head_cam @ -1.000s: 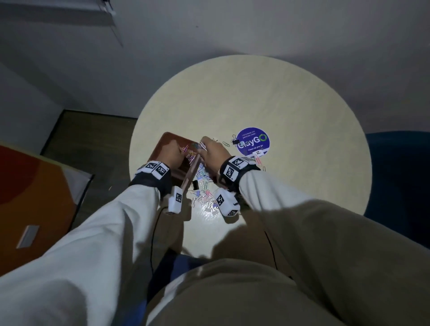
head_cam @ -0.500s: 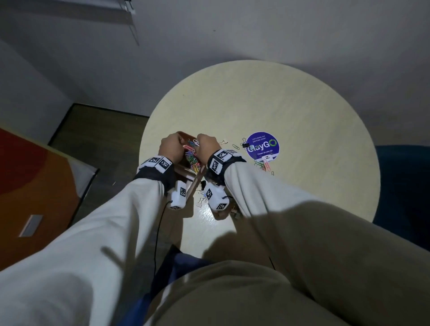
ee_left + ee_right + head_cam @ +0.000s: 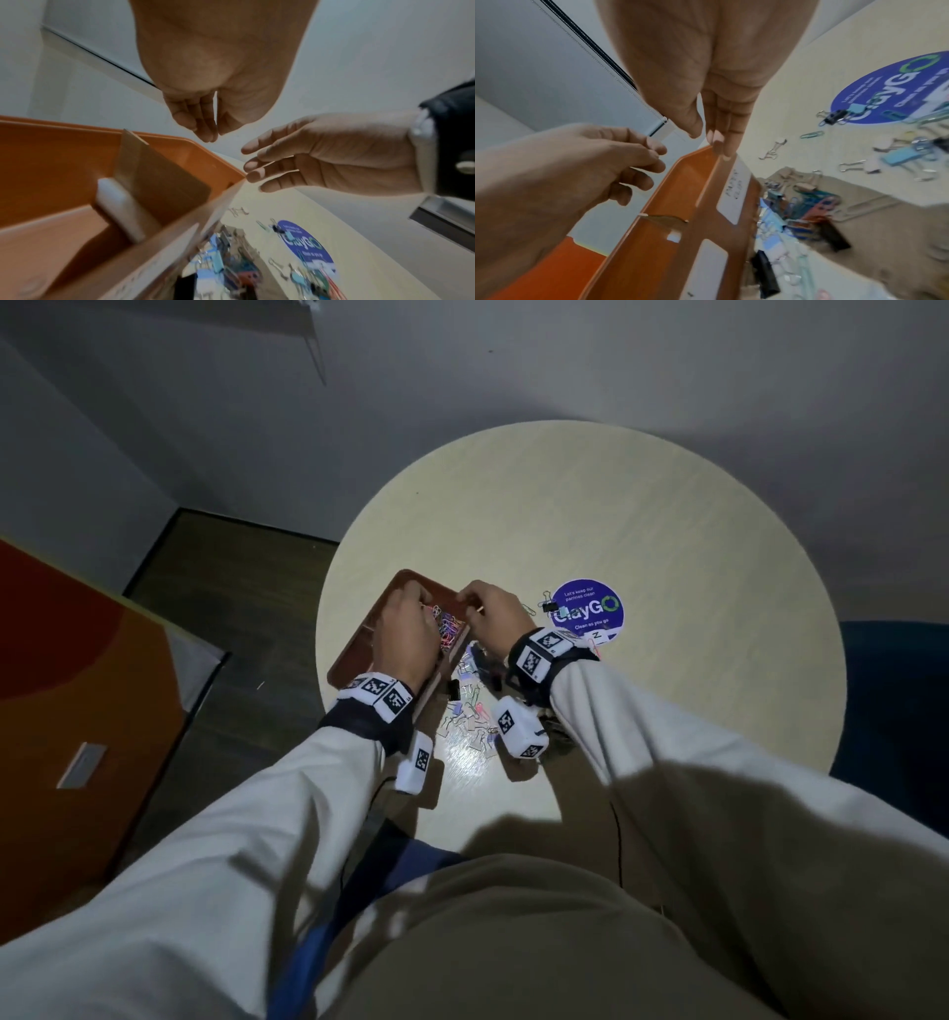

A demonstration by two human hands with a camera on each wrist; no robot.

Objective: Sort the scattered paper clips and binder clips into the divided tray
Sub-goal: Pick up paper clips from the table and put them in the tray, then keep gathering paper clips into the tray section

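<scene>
An orange divided tray (image 3: 359,642) sits at the surface's (image 3: 667,546) nine o'clock edge. Both hands hover above it; left hand (image 3: 405,634) and right hand (image 3: 493,618) fingers look released. Loose clips (image 3: 470,716) at six o'clock could get swept off.

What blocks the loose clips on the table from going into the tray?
Only the tray's near wall, which stands between the clip pile and the compartments; clips must be lifted over it. Both the left hand and the right hand hang above the tray, not over the pile.
</scene>
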